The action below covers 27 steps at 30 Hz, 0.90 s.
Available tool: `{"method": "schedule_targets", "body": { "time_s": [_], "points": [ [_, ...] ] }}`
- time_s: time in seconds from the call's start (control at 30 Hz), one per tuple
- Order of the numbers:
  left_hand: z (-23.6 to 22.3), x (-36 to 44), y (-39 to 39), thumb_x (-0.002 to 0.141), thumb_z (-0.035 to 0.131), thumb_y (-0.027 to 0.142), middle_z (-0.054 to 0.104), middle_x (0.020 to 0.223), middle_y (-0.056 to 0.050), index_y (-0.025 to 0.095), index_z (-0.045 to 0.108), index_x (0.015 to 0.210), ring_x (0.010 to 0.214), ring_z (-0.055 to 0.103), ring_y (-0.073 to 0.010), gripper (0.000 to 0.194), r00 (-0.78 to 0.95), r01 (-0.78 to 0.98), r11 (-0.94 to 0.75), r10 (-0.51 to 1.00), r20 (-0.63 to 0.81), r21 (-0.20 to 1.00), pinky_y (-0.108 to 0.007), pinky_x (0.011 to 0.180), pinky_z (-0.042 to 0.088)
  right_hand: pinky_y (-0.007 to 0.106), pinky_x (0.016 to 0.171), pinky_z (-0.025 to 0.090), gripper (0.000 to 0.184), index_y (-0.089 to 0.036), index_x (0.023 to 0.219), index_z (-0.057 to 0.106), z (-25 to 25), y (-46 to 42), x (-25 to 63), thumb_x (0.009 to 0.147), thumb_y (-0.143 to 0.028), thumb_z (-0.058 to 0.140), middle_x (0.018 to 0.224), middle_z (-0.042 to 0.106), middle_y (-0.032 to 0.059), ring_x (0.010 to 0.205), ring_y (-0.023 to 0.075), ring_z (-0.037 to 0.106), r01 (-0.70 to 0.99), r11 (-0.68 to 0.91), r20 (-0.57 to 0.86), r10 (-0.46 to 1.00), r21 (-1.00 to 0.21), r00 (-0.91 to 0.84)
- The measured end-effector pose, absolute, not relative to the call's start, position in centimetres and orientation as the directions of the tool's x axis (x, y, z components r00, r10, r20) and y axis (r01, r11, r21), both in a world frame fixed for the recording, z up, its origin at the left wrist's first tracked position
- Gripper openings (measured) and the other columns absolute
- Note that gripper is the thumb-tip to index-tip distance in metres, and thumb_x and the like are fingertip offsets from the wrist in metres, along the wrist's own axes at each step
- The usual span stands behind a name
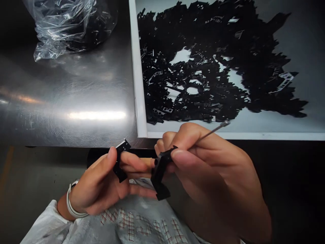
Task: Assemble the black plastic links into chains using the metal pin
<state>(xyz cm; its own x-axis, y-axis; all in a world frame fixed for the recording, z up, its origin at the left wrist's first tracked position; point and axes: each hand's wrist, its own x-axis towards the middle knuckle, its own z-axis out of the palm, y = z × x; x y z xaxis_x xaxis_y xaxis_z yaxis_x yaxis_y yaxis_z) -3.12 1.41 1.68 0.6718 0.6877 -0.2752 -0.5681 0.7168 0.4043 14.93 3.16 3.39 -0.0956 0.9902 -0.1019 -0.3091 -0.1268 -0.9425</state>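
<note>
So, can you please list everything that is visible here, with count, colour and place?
small plastic parts: too many to count, black, heaped on the tray
tray: one, white, right half of the table
plastic bag: one, clear, black parts inside, far left of the table
table: one, bare steel, below the tray and the bag
plastic bracket: one, black, in the left hand
second bracket: one, black, in the right hand
thin tool: one, metal, in the right hand
wristband: one, white, left wrist
left hand: holds a bracket
right hand: holds a bracket and the tool

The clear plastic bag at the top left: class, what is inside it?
Inside the plastic bag, small black parts show through the film. Crumpled folds and glare hide their number and shape.
</note>
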Motion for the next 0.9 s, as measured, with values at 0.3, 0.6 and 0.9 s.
{"method": "schedule_targets", "body": {
  "time_s": [0.3,0.6,0.9],
  "points": [
    [1.6,-2.5,2.0,0.104,0.056,0.047,0.083,0.110,-0.003,0.027,0.084,0.100,0.108,0.076,-0.0174,0.034,0.709,-0.580,0.749,0.657,-0.254,0.319,-0.029,0.092,0.061,0.019,0.052,0.055,0.026,-0.024,0.070,0.066,2.6,2.8,14.9,0.089,-0.032,0.082,0.052,0.057,-0.0055,0.051,0.0103,0.059,-0.375,-0.160,-0.135,0.987,-0.913,-0.090],
    [1.2,-2.0,2.1,0.097,0.067,0.050,0.080,0.108,-0.003,0.028,0.084,0.093,0.117,0.070,-0.0254,0.029,0.676,-0.557,0.745,0.663,-0.321,0.366,-0.040,0.095,0.060,0.020,0.047,0.045,0.034,-0.025,0.077,0.062,2.7,3.6,15.2,0.080,-0.041,0.091,0.057,0.050,-0.0067,0.050,0.0097,0.050,-0.242,-0.153,-0.121,0.983,-0.958,-0.140],
    [1.2,-1.8,2.0,0.094,0.068,0.057,0.079,0.116,-0.006,0.027,0.083,0.096,0.132,0.063,-0.0365,0.033,0.609,-0.529,0.715,0.695,-0.381,0.457,-0.060,0.112,0.048,0.019,0.064,0.049,0.036,-0.031,0.098,0.062,2.3,2.3,14.9,0.080,-0.005,0.078,0.076,0.056,-0.0068,0.068,0.0099,0.051,-0.200,-0.101,-0.063,0.980,-0.975,-0.189]
  ]
}}
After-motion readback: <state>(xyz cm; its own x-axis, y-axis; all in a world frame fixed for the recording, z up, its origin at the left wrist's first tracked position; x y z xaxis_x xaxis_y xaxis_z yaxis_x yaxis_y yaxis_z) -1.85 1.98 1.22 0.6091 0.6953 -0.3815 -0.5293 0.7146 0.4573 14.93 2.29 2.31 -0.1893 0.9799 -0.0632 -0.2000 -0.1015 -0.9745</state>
